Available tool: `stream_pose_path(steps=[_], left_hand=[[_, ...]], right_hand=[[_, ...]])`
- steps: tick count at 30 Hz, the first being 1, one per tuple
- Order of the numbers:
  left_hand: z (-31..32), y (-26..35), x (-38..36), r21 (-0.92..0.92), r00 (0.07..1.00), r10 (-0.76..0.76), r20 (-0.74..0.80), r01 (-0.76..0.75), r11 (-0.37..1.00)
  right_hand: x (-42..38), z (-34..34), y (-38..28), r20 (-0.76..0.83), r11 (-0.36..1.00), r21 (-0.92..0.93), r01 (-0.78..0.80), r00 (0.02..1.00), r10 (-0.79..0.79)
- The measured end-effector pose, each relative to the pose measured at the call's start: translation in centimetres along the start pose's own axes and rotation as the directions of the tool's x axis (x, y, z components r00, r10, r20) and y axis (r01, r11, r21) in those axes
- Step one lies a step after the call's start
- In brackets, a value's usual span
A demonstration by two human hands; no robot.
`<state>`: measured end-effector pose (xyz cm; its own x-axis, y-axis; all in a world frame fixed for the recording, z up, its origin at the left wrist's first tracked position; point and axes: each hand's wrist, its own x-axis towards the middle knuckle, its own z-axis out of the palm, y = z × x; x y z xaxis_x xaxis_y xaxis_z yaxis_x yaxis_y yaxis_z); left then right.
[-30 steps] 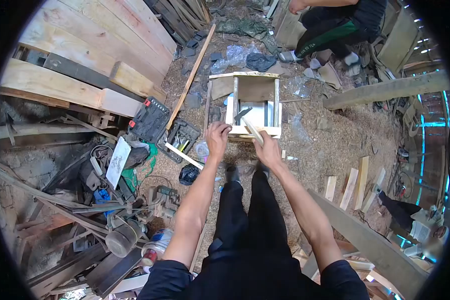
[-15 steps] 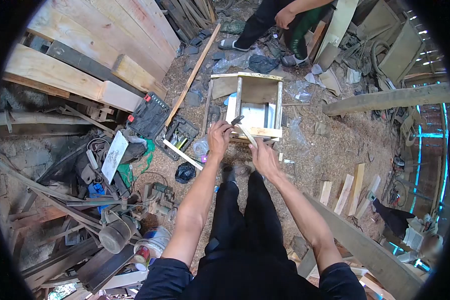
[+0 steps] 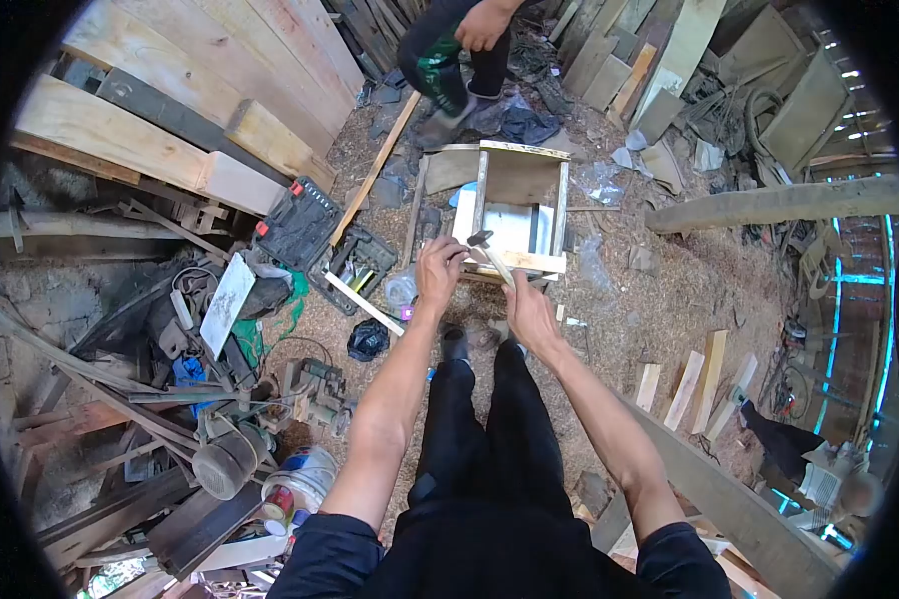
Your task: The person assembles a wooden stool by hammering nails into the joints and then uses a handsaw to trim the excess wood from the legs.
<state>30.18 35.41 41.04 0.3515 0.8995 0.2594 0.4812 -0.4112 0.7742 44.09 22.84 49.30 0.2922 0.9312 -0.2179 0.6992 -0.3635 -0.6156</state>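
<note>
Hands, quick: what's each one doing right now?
Left hand: closed, fingers pinched at the frame rail; what it pinches cannot be told.
Right hand: closed, holding the hammer.

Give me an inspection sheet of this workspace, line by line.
Surface: dirt floor strewn with sawdust and scraps.
Job's things: wooden frame standing on the floor; hammer, head over the frame's near rail.
Clutter: open tool case, cut wood pieces, paint can, machine parts at the left.
Hands: left hand rests on the frame's near rail beside the hammer head; right hand grips the hammer handle.
Cables: a thin wire loops on the floor left of the legs.
Surroundings: stacked planks upper left; another person stands beyond the frame.
</note>
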Motion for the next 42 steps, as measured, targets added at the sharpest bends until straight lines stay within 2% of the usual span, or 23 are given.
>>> stream_pose_path(steps=[4, 6, 7, 9, 13, 15, 19, 21, 25, 27, 31, 33, 36, 40, 42], left_hand=[[-0.1, 0.1, 0.1, 0.011, 1.0, 0.007, -0.006, -0.007, 1.0], [-0.6, 0.2, 0.3, 0.01, 0.999, 0.012, 0.043, -0.013, 1.0], [-0.8, 0.2, 0.2, 0.013, 0.999, 0.011, 0.042, -0.012, 1.0], [-0.6, 0.2, 0.2, -0.007, 0.999, -0.002, 0.047, 0.002, 1.0], [-0.6, 0.0, 0.5, -0.009, 0.999, -0.006, 0.041, 0.007, 1.0], [-0.9, 0.1, 0.5, -0.038, 0.996, -0.007, 0.086, 0.011, 0.999], [-0.6, 0.0, 0.3, -0.028, 0.998, -0.024, 0.059, 0.026, 0.999], [-0.6, -0.5, 0.2, -0.079, 0.997, -0.022, 0.079, 0.028, 0.997], [-0.2, -0.9, 0.2, -0.1, 0.996, -0.04, 0.075, 0.047, 0.994], [-0.2, -0.9, 0.1, -0.079, 0.998, -0.031, 0.05, 0.035, 0.996], [-0.5, -0.6, 0.1, -0.09, 0.997, -0.034, 0.063, 0.039, 0.995], [-0.5, -0.5, 0.1, -0.06, 0.995, -0.058, 0.086, 0.063, 0.996], [-0.7, -0.6, 0.1, -0.106, 0.99, -0.08, 0.121, 0.093, 0.99], [-0.8, -0.3, 0.1, -0.037, 0.989, -0.048, 0.139, 0.054, 0.998], [-1.3, 0.0, 0.2, -0.04, 0.991, -0.012, 0.136, 0.018, 0.999]], right_hand=[[0.2, 0.1, -0.1, -0.008, 0.999, -0.009, 0.03, 0.999, -0.031], [0.8, 0.1, -0.3, 0.094, 0.996, -0.092, -0.017, 0.995, 0.026], [0.7, 0.1, -0.5, 0.096, 0.996, -0.09, -0.016, 0.995, 0.024], [0.7, 0.0, -0.5, 0.008, 0.998, -0.038, 0.044, 0.999, -0.043], [0.7, 0.0, -0.3, 0.067, 0.996, -0.074, 0.056, 0.996, -0.051], [0.7, -0.3, -0.5, 0.084, 0.996, -0.084, 0.034, 0.996, -0.027], [0.3, -0.3, -0.6, -0.005, 0.994, -0.037, 0.099, 0.995, -0.099], [0.4, -0.3, -0.6, 0.114, 0.992, -0.123, 0.019, 0.993, -0.005], [0.2, 0.0, -0.3, -0.007, 0.995, -0.04, 0.094, 0.995, -0.095], [0.2, 0.1, 0.0, 0.115, 0.99, -0.131, 0.052, 0.993, -0.037], [0.1, 0.1, 0.0, 0.026, 0.991, -0.088, 0.1, 0.995, -0.098], [0.2, 0.3, 0.0, 0.092, 0.988, -0.143, 0.05, 0.995, -0.037], [0.7, -0.4, 0.2, 0.106, 0.991, -0.116, 0.061, 0.993, -0.049], [-0.9, -1.8, -0.2, -0.002, 1.0, -0.027, 0.014, 1.0, -0.014], [-1.9, -2.6, 0.3, -0.008, 0.999, -0.039, -0.012, 1.0, 0.011]])
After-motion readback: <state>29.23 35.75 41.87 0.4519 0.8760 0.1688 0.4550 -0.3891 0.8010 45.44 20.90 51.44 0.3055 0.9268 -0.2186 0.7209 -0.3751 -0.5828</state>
